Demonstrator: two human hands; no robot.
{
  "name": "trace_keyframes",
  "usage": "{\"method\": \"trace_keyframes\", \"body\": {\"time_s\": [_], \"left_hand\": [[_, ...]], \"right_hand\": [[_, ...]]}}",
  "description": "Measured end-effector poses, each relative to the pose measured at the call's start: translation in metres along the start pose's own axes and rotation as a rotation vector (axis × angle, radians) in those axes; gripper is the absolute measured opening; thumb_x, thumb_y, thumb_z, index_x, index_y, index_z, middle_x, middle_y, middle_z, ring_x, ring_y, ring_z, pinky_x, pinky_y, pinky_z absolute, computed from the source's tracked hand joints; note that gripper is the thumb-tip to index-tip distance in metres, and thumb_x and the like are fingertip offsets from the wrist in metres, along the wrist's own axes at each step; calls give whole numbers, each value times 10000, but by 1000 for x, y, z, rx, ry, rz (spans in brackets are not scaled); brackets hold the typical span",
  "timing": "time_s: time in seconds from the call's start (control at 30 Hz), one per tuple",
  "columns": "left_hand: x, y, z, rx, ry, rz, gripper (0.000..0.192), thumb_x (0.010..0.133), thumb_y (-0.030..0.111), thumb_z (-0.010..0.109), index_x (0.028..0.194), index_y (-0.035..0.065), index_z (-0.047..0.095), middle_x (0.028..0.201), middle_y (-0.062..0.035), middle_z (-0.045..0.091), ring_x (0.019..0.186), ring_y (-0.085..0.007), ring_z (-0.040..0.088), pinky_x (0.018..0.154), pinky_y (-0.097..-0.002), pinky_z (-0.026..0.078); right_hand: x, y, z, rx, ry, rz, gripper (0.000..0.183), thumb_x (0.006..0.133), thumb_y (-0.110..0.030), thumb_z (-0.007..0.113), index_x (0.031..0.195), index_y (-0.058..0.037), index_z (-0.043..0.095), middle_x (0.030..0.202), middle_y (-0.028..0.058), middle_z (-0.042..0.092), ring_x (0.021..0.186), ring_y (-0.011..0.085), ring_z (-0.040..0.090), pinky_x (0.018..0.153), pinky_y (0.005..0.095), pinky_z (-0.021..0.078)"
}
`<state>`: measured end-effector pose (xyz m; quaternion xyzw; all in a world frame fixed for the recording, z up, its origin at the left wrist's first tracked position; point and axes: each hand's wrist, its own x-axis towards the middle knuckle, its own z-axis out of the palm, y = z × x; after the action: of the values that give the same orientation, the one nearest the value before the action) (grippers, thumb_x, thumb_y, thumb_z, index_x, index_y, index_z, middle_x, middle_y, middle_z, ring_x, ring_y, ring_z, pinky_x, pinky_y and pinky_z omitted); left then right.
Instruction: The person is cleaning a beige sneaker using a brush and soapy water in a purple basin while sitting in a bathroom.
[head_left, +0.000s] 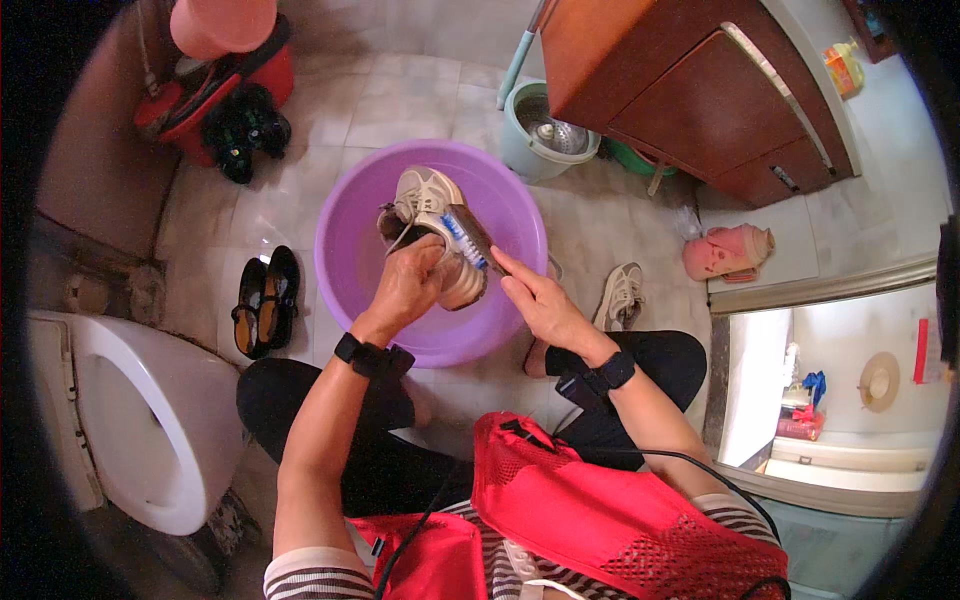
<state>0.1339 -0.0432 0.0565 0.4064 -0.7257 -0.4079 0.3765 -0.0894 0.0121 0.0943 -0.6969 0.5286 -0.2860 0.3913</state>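
Over a purple plastic basin (531, 217) on the floor, my left hand (411, 281) grips a beige and white sneaker (427, 196) by its heel and ankle opening. The sneaker's toe points away from me. My right hand (541, 300) holds a scrubbing brush (472, 232) by its dark handle, and its blue and white bristles are against the side of the sneaker. A similar sneaker (622, 295) stands on the tiles to the right of the basin. The basin's bottom is partly hidden by the shoe and my hands.
Black shoes (266, 300) stand left of the basin, near a white toilet (176, 427). Beyond it are a pale green mop bucket (525, 154) and a brown cabinet (660, 90). A pink jug-like container (724, 253) lies at the right. Red buckets (274, 75) stand at the far left.
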Motion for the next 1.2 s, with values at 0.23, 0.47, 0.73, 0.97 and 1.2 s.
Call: {"method": "trace_keyframes", "body": {"time_s": [0.23,0.47,0.73,0.97,1.2], "left_hand": [[8,23,11,-18,-59,197,158,870,59,659,790,-41,566,820,-129,509,696,-264,542,629,-355,440],[0,3,-5,-74,78,64,147,852,51,686,806,-61,604,878,-136,606,736,-299,600,662,-357,476],[17,0,15,-260,127,-36,121,900,82,670,916,-38,660,905,-62,649,778,-204,618,713,-309,489],[36,-20,-56,-1064,402,-353,476,1057,376,420,1330,-2,515,1290,-140,600,1146,-287,608,988,-451,492],[28,-28,-80,-1300,481,-448,659,1025,551,382,1405,18,456,1376,-166,546,1230,-337,555,1046,-508,453]], "right_hand": [[105,55,-20,-185,62,171,446,1012,-274,503,1423,-102,498,1256,223,636,1143,254,634,958,352,471],[-8,-2,-9,79,-64,116,462,1038,-237,473,1455,-41,441,1453,172,506,1357,237,459,1118,325,331],[77,53,-6,-35,83,186,444,1047,-271,466,1451,-88,463,1037,122,701,873,190,644,819,331,510],[33,-12,12,367,179,196,451,1046,-285,478,1477,-156,453,990,113,703,796,161,631,738,345,519],[59,-37,62,249,228,163,446,1017,-273,536,1435,-122,497,1221,177,660,994,234,672,924,333,497]]}}
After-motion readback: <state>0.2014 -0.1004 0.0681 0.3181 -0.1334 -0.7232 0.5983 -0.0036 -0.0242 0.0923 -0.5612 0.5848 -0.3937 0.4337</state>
